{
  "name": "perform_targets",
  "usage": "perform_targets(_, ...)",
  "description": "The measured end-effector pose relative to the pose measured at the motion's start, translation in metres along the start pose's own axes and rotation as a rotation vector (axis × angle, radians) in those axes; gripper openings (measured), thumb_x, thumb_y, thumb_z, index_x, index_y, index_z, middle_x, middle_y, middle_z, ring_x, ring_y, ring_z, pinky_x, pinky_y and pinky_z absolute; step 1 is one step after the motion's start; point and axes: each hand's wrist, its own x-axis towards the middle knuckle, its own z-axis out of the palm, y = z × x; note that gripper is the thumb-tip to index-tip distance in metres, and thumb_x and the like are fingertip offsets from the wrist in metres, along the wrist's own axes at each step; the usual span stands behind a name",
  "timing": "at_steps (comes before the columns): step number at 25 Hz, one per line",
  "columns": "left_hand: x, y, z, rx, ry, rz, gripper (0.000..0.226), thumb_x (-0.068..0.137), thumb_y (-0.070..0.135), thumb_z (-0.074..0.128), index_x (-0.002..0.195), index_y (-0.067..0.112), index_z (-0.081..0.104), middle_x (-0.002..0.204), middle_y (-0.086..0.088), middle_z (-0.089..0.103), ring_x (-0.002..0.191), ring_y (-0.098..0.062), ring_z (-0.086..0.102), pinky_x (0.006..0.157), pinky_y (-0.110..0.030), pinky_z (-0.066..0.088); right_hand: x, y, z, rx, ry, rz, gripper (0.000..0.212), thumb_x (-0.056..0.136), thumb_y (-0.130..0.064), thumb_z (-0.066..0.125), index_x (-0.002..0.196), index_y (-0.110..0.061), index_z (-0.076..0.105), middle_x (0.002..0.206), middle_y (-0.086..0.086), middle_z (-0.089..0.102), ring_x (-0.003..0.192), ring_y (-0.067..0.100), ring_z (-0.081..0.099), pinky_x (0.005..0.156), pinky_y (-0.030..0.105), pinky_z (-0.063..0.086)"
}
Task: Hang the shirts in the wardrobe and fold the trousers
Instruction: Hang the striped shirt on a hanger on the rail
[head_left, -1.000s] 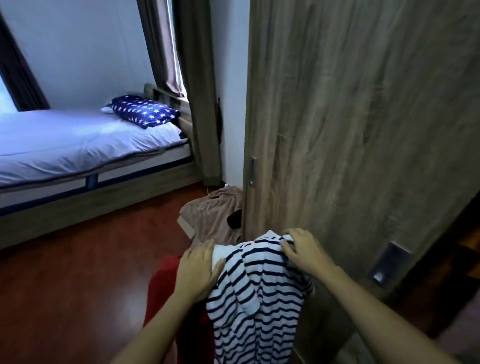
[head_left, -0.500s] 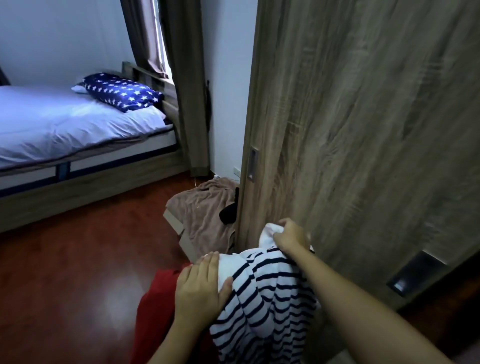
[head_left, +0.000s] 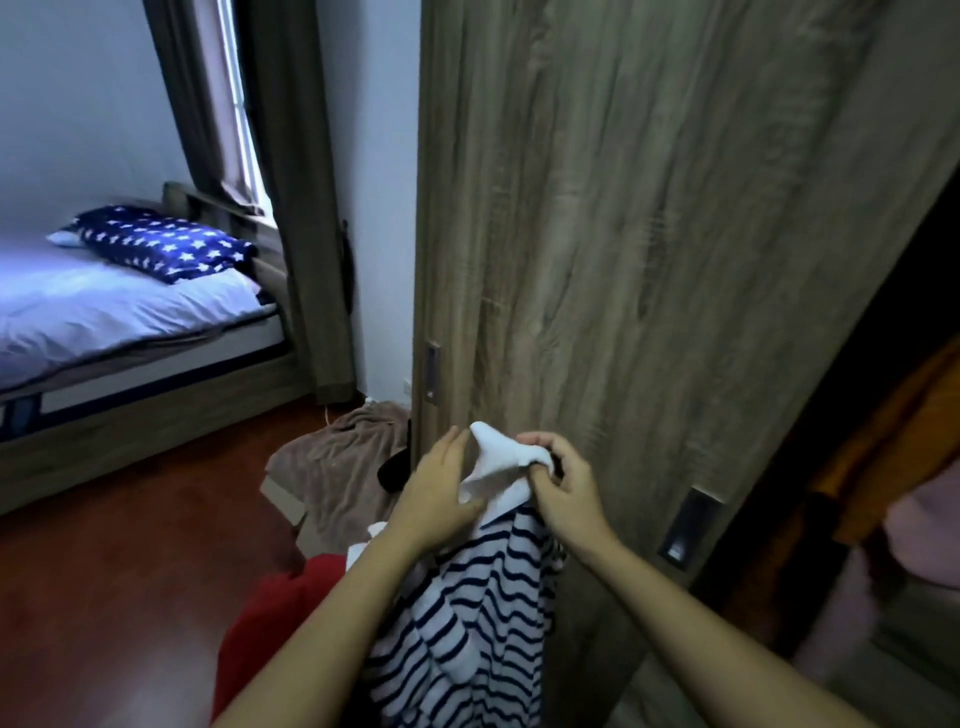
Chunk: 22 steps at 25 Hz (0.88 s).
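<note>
A white shirt with navy stripes (head_left: 483, 618) hangs from both my hands in front of the wooden wardrobe door (head_left: 649, 260). My right hand (head_left: 563, 483) pinches its white collar (head_left: 501, 457) at the top. My left hand (head_left: 441, 493) lies against the collar from the left, fingers spread along the cloth. A red garment (head_left: 270, 618) hangs below my left forearm. At the right edge the wardrobe stands open and dark, with an orange garment (head_left: 893, 441) and a pink one (head_left: 924, 540) inside.
A brown cloth (head_left: 337, 462) lies over a cardboard box on the red-brown floor beside the door. A bed (head_left: 119, 322) with a star-patterned pillow (head_left: 161, 241) stands at the left, under a curtained window (head_left: 234, 104).
Both hands have risen and drawn together at the shirt's collar. The right hand went from the shoulder to pinching the collar; the view swung right, showing the open wardrobe.
</note>
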Motion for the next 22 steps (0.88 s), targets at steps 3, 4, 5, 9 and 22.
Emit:
perform_targets(3,0.017,0.036,-0.001,0.121,0.069,0.055,0.022,0.079,0.025,0.046,0.097,0.022,0.058,0.101,0.002,0.063,0.103,-0.021,0.058,0.087,-0.038,0.037,-0.013,-0.033,-0.023,0.054,0.062,-0.085,0.034,0.087,0.007,0.048,0.095,-0.023,0.061,0.104,0.005,0.064,0.092,0.005,0.061,0.077,0.015,0.049)
perform_targets(4,0.016,0.044,-0.005,0.108,0.196,0.074,0.021,0.077,0.026,0.043,0.091,0.022,0.058,0.089,0.003,0.063,0.092,-0.023,0.061,0.082,-0.041,0.040,-0.016,-0.045,-0.034,0.086,0.105,-0.101,0.032,0.087,0.006,0.048,0.094,-0.022,0.061,0.100,0.004,0.065,0.088,0.003,0.062,0.074,0.014,0.049)
perform_targets(5,0.014,0.052,-0.010,0.033,0.336,0.110,0.023,0.077,0.026,0.043,0.091,0.020,0.060,0.084,0.005,0.062,0.084,-0.021,0.061,0.080,-0.043,0.042,-0.020,-0.057,-0.047,0.093,0.152,-0.128,0.029,0.087,0.004,0.050,0.092,-0.023,0.061,0.096,0.002,0.064,0.083,0.000,0.061,0.071,0.013,0.048)
perform_targets(9,0.006,0.136,-0.030,-0.267,0.616,0.402,0.033,0.078,0.017,0.046,0.101,0.007,0.067,0.093,-0.002,0.065,0.085,-0.007,0.057,0.078,-0.017,0.041,-0.033,-0.094,-0.115,-0.560,0.334,-0.465,0.022,0.072,-0.024,0.059,0.093,-0.020,0.060,0.093,-0.003,0.059,0.084,0.010,0.053,0.071,0.015,0.035)
perform_targets(22,-0.029,0.242,0.047,-0.079,-0.131,0.643,0.029,0.082,0.042,0.057,0.102,0.021,0.056,0.094,0.002,0.062,0.082,-0.007,0.057,0.072,-0.027,0.046,-0.084,-0.172,-0.257,-1.118,0.400,-0.518,0.031,0.081,-0.022,0.042,0.084,-0.009,0.070,0.095,0.007,0.065,0.076,0.031,0.055,0.065,0.032,0.046)
